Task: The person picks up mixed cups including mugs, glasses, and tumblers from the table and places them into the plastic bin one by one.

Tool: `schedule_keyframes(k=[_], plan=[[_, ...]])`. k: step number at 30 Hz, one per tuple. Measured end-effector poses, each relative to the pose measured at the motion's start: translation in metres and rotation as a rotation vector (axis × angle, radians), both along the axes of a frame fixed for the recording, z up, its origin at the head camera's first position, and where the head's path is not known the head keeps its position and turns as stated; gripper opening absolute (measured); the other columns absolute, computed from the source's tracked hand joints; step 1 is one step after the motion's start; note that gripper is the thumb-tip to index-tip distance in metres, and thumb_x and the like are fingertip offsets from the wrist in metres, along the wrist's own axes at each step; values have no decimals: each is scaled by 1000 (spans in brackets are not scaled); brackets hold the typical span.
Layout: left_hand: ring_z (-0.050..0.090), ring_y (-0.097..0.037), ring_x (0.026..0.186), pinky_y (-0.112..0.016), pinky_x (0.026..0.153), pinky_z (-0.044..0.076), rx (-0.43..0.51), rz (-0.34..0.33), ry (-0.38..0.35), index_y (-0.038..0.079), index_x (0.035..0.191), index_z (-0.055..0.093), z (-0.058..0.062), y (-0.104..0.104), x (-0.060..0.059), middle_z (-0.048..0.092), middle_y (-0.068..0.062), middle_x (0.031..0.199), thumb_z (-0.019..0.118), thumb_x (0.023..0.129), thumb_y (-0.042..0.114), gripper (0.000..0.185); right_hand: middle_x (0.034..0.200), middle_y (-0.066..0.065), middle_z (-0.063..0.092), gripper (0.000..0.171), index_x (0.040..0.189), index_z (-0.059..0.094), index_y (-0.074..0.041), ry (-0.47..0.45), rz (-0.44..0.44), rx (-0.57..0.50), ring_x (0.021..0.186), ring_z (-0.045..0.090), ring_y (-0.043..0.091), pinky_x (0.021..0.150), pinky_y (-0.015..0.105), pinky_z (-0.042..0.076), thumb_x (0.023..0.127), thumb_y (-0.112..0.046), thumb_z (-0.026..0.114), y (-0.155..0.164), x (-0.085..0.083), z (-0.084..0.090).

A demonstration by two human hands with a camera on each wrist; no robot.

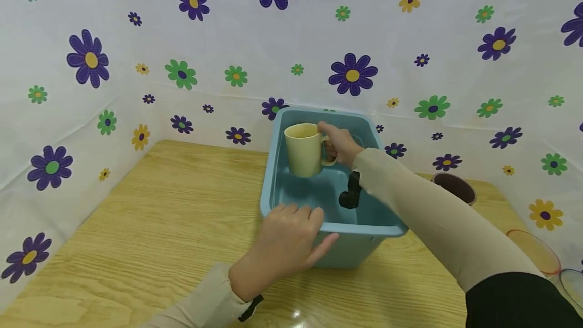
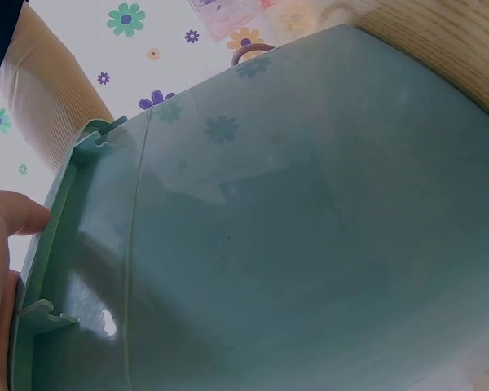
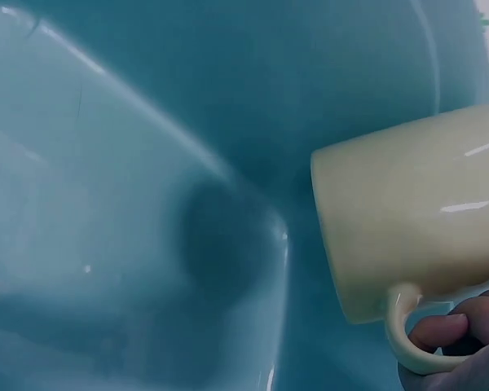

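Observation:
My right hand [image 1: 339,145] grips the handle of a cream-yellow mug [image 1: 304,152], fingers curled through it. Upright, the mug hangs inside a blue plastic bin [image 1: 334,229], and in the right wrist view its base [image 3: 330,236] is raised over the bin floor [image 3: 130,269]. At the bin's near end, my left hand [image 1: 289,232] holds the rim, with fingers hooked over it and the thumb on the outer side. The left wrist view shows that thumb [image 2: 20,213] at the rim beside the bin's smooth outer wall [image 2: 293,220].
A dark brown cup [image 1: 454,188] stands right of the bin, partly behind my right sleeve. Farther right are a clear red-rimmed vessel [image 1: 534,251] and a blue-rimmed one [image 1: 571,283]. A flower-printed white sheet [image 1: 218,39] backs the wooden table [image 1: 159,237].

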State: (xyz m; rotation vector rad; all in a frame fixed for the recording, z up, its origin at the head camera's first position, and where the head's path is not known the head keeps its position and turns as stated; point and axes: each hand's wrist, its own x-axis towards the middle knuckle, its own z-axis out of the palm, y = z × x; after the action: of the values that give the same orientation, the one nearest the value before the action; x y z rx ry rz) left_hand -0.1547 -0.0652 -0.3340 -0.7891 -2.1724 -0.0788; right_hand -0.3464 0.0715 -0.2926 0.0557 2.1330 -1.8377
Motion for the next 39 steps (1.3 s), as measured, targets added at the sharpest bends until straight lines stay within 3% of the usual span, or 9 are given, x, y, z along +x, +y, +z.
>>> schedule_keyframes(k=[12,19,30,33,36,39], plan=[[35,-8,42,-20,43,21,-10,-1,-35,16,61,45,1,2,0,39,6,49,61,81,52,44,47,-4,23,43,53,27,-16,-17,-66,91,47,22,13,55,30,26,85,-27,53,-4,-15,-16],[40,-9,43,-20,43,26,-21,13,-50,16,62,47,2,4,1,42,5,50,61,81,53,44,45,-3,23,43,53,27,-16,-54,-40,174,45,22,14,53,30,25,87,-27,51,-8,-21,-26],[51,-18,66,-27,58,39,-37,27,38,14,80,54,-4,-3,7,54,-2,72,57,81,52,38,47,-3,26,42,54,30,-16,-62,30,197,47,25,13,56,29,28,90,-27,46,-8,-17,-30],[56,-19,68,-30,62,43,-31,18,52,15,84,57,-6,-8,8,58,-2,75,57,81,48,33,49,-2,27,33,62,33,-14,-90,36,205,47,26,13,56,28,29,90,-25,44,-10,-18,-32],[58,-17,66,-31,64,44,-16,15,63,16,87,60,-6,-11,10,60,-1,72,54,84,44,29,53,-1,28,18,87,45,-8,-117,57,224,49,25,13,56,27,30,90,-25,42,-12,-19,-34],[59,-16,62,-31,62,45,-6,14,67,16,87,62,-4,-11,11,60,0,68,51,86,41,28,56,1,30,27,111,37,-5,-143,94,236,50,26,13,57,28,30,91,-24,38,-14,-20,-35]])
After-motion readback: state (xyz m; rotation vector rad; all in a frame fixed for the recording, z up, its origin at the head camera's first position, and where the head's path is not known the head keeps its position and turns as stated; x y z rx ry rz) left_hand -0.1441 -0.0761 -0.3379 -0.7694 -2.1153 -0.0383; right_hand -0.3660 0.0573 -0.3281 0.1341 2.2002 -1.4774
